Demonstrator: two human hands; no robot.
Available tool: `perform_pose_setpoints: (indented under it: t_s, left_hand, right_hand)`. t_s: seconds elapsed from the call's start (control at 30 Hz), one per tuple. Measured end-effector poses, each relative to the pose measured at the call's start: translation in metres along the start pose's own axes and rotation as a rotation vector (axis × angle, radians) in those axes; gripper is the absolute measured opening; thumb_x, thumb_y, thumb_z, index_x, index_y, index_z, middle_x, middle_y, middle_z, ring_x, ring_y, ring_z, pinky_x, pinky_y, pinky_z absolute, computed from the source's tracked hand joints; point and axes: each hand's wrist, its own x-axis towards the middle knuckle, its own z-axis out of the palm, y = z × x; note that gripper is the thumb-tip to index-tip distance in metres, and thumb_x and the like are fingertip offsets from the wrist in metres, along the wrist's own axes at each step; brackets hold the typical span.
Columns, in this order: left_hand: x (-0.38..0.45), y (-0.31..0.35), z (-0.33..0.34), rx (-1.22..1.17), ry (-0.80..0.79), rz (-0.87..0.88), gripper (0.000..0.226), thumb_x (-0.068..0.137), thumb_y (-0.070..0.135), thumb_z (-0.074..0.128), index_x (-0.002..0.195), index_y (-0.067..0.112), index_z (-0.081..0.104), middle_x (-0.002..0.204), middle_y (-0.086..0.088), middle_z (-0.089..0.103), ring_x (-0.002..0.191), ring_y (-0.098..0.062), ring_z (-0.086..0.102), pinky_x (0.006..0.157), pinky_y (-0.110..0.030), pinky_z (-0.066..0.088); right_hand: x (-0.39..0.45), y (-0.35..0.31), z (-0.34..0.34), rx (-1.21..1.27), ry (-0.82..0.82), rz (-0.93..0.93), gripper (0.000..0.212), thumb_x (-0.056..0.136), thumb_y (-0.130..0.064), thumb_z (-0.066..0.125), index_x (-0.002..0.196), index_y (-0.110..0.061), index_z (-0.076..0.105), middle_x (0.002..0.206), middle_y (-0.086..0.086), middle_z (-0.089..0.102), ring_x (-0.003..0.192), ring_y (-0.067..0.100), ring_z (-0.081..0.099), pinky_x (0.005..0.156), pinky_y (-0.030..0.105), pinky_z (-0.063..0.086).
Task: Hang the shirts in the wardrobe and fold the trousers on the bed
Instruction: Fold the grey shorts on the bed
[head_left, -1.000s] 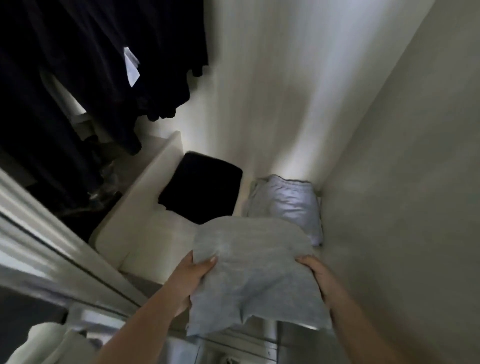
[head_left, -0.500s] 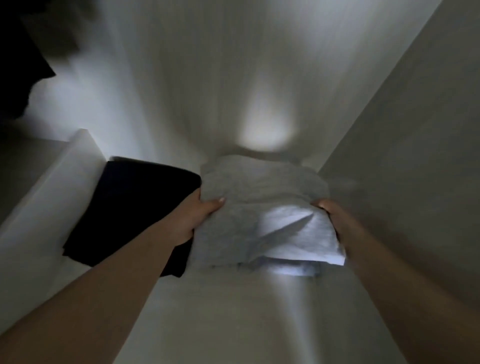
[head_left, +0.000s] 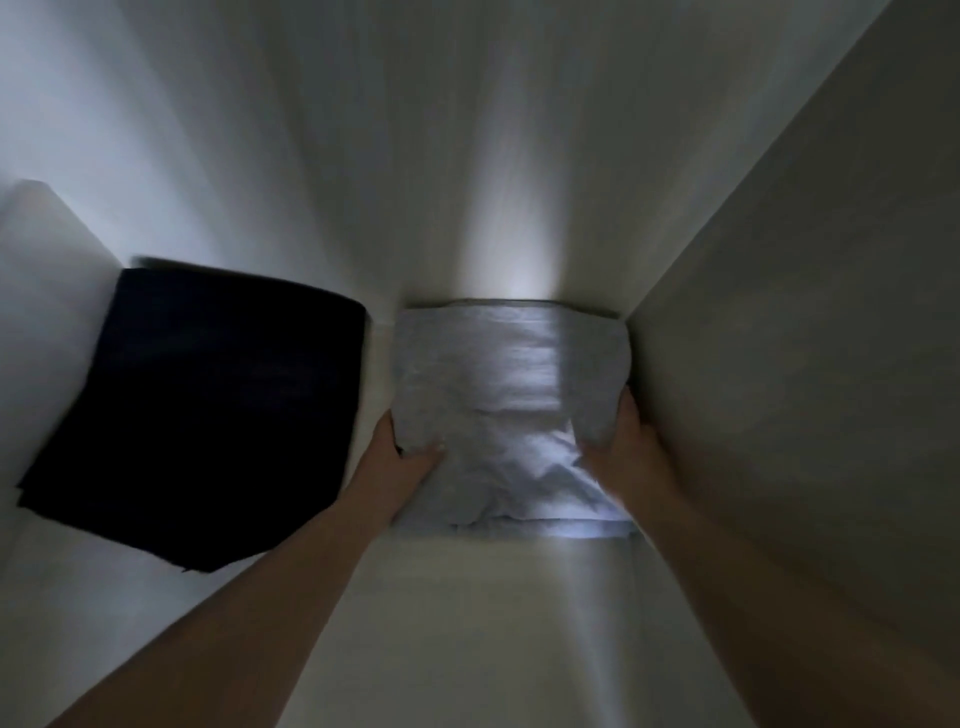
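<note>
My left hand (head_left: 405, 457) and right hand (head_left: 626, 447) grip the folded grey trousers (head_left: 509, 395) on the white shelf (head_left: 467, 623), beside dark folded clothes (head_left: 208, 410).

Folded grey trousers (head_left: 511, 374) lie in the shelf's back right corner, beside folded black trousers (head_left: 208, 405).
</note>
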Motion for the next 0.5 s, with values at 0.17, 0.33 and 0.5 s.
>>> perform_pose_setpoints:
  t_s: [0.17,0.33,0.5]
  left_hand:
    - [-0.001,-0.012,-0.011,0.360,0.024,0.036,0.071,0.081,0.024,0.074,0.142,0.015,0.038,0.130,-0.004,0.056,0.119,-0.021,0.054,0.096,-0.028,0.042]
    - [-0.010,-0.004,0.003,0.814,0.376,0.421,0.085,0.077,0.027,0.074,0.147,0.007,0.028,0.147,-0.022,0.034,0.135,-0.036,0.030,0.110,-0.048,0.026]
    - [0.017,0.006,0.031,1.268,0.130,0.855,0.068,0.078,0.037,0.046,0.140,0.011,0.034,0.149,-0.019,0.036,0.138,-0.032,0.028,0.105,-0.063,0.026]
  right_hand:
    - [-0.005,-0.007,-0.009,-0.441,-0.079,-0.058,0.069,0.097,-0.017,0.035,0.152,-0.022,-0.007,0.145,0.019,0.028,0.122,0.035,0.047,0.093,0.044,0.044]
    - [-0.003,-0.015,0.003,-0.323,-0.045,-0.133,0.074,0.095,-0.026,0.049,0.152,-0.025,0.003,0.159,0.012,-0.005,0.144,0.029,0.011,0.113,0.040,0.023]
    - [0.015,-0.030,0.037,-0.337,0.083,-0.496,0.067,0.094,-0.042,0.047,0.151,-0.021,0.018,0.160,0.012,0.005,0.147,0.027,0.005,0.115,0.052,0.008]
